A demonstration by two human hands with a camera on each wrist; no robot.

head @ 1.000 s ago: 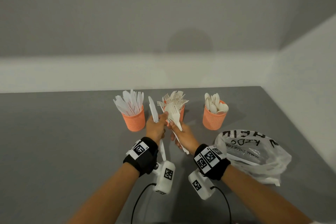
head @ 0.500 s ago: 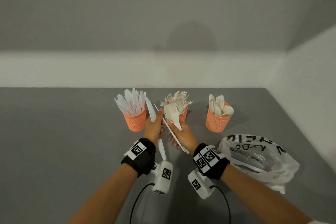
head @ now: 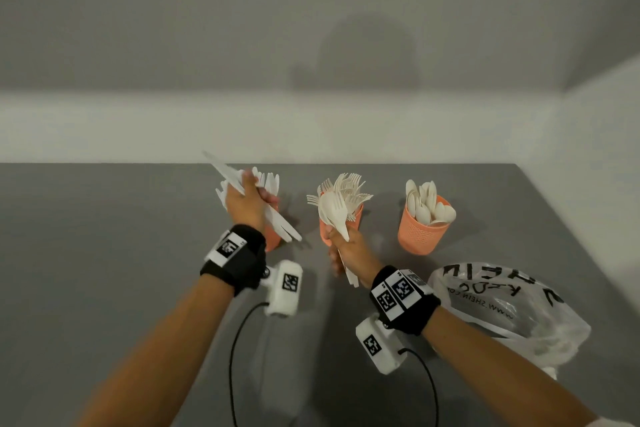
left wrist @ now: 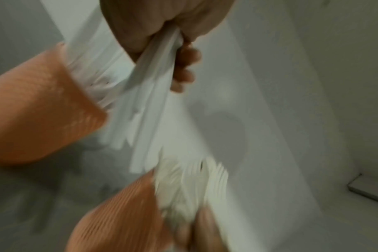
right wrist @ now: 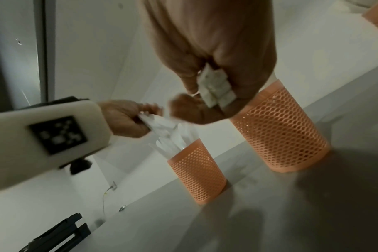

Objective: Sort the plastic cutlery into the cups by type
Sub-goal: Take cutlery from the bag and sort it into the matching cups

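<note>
White plastic knives (head: 273, 218) are clenched in the left hand (head: 246, 203), which in the head view is right over the left cup (head: 272, 239); their long axis runs slanted, blades up and far-left, handle ends down and near-right, so I judge they must be turned more upright to drop in. The right hand (head: 349, 253) grips a bunch of spoons and forks (head: 334, 210) in front of the middle cup (head: 341, 224); the spoon cup (head: 420, 230) stands to its right. In the left wrist view, blurred, the fingers (left wrist: 184, 66) curl round the knives (left wrist: 149, 105), the cup (left wrist: 39, 117) just beside. In the right wrist view, handle ends (right wrist: 215, 88) stick out of the closed right fist (right wrist: 216, 56).
</note>
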